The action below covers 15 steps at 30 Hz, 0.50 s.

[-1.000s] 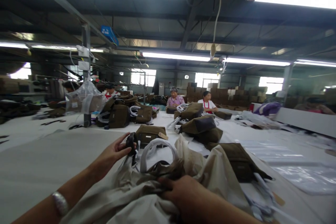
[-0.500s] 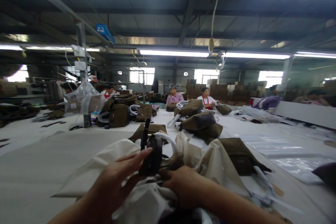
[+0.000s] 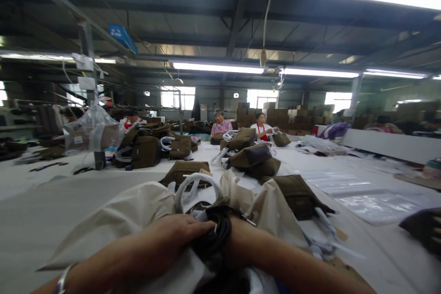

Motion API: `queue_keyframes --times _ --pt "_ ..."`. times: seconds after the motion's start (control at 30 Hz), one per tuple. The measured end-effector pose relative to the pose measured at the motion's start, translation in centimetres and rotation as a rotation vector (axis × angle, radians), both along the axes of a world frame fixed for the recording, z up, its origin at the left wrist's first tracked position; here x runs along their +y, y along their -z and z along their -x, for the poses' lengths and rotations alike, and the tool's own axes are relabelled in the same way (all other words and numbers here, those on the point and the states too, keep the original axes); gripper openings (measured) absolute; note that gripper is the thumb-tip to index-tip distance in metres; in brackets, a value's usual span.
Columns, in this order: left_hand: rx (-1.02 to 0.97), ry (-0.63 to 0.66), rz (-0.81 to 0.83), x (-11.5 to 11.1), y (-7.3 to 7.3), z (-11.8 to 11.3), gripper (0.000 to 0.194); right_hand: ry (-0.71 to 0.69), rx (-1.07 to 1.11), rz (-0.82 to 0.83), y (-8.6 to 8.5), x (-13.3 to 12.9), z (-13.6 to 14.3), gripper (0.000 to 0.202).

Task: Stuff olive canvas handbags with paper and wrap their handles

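Your two bare forearms reach in from the near edge, left and right, and meet at the middle of the worktable. A silvery bracelet [image 3: 62, 280] circles your left wrist. Your left hand [image 3: 172, 234] is closed on a black coiled strap [image 3: 220, 232], thumb lying along its top. The coil sits at the near center, in front of your right hand [image 3: 236, 243], and covers most of it; you cannot tell from this view whether those fingers are clamped or apart.

Around both hands spreads a rumpled cream fabric cover [image 3: 138, 202], draped left and rising in folds on the right. Just beyond the coil, a white-wrapped handle [image 3: 198, 177] arches up.

Farther on, an olive bag [image 3: 186, 170] lies at the center, and another, a flat olive bag [image 3: 292, 193], lies to the right with pale wrapped straps [image 3: 320, 234] nearer you. Clear plastic sheets [image 3: 375, 204] shine on the white tabletop [image 3: 117, 181] at right. Beyond are a pile of olive bags [image 3: 253, 154] and, to the left, a second heap [image 3: 146, 151] near a post hung with a clear plastic bag [image 3: 94, 131].

At the far side sit a person in a purple patterned top [image 3: 222, 126] and a person in white with red straps [image 3: 262, 131]. Cardboard boxes [image 3: 275, 117] stack behind them.
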State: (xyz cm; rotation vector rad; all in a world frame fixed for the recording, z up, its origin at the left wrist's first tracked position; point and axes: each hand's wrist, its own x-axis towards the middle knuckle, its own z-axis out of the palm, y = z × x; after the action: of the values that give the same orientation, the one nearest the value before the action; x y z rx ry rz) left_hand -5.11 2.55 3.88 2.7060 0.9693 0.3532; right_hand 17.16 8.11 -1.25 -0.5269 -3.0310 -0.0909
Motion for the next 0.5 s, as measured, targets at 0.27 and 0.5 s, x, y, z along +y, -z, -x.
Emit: queue_keyframes --times 0.27,0.5 --pt "-0.042 -0.252 0.061 -0.2 -1.1 -2.3 0.087 -0.078 0.051 0.013 -0.4 0.4 0.4 0.066" --pt "-0.035 -0.199 0.009 1.2 1.1 -3.0 0.098 -0.153 0.049 0.075 0.0 0.5 -0.2 0.075"
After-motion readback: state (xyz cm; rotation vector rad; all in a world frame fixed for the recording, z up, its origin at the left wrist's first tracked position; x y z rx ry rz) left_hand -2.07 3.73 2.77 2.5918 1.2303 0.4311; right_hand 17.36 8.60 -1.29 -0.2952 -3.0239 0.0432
